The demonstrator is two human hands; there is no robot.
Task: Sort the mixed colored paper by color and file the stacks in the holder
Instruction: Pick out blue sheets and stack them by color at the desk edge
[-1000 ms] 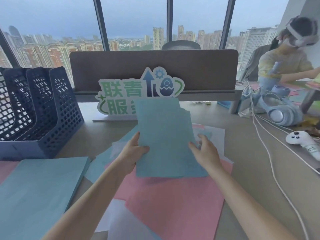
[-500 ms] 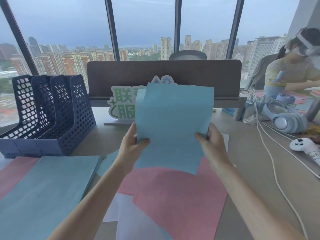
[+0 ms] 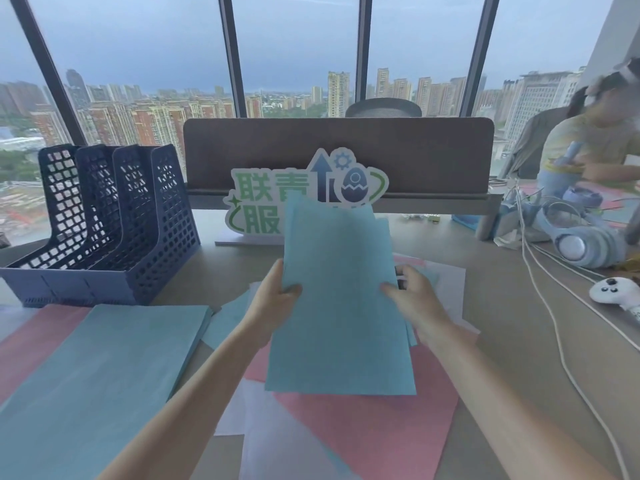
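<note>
Blue sheets [image 3: 341, 299], a small stack, held above the bench [image 3: 512, 334] at centre, tilted with the far edge raised and covering part of the sign [image 3: 263, 199]. Gripped on the left edge by the left hand [image 3: 273, 303], thumb on top, fingers hidden beneath. Gripped on the right edge by the right hand [image 3: 412, 299], thumb on top, fingers curled behind. Edges of the sheets slightly uneven along the right side.

Under them, loose on the bench: pink paper [image 3: 374, 424], white paper [image 3: 273, 448], more blue scraps peeking out to the left. Sorted blue pile [image 3: 104, 372] lying flat on the near left, overlapping a pink pile [image 3: 31, 344] at the far left edge.

Dark blue holder [image 3: 114, 223] standing on the bench at the back left, just behind the blue pile, slots showing no paper.

Right side: headphones [image 3: 581, 237], white cables [image 3: 554, 306], white controller [image 3: 614, 291]. Another person [image 3: 595, 140] at the far right, blurred. Brown divider [image 3: 339, 157] behind the sign, windows with city towers beyond.
</note>
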